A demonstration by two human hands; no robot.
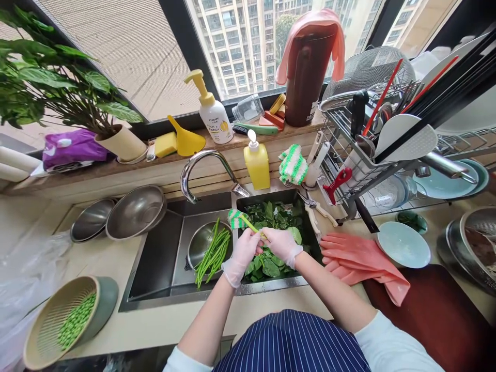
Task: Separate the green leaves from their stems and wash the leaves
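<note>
Both my hands wear thin translucent gloves and meet above the right sink basin. My left hand (245,254) pinches a pale green stem (251,226), and my right hand (279,244) grips it just beside. A broad leaf (295,235) shows past the right hand; whether it belongs to the stem I cannot tell. Beneath them, dark leafy greens (271,264) fill the basin. To the left, a steel bowl (197,247) in the sink carries long green beans (213,253), their ends over its rim. A green-and-white striped cloth (235,219) lies behind my left hand.
The faucet (186,175) arches behind the bowl. A yellow pump bottle (257,165) stands behind the basin, with scissors (315,209) to its right. Pink rubber gloves (360,261) lie beside a dark red board (437,315). A basket (96,289) of peas sits at left, a dish rack (349,191) at right.
</note>
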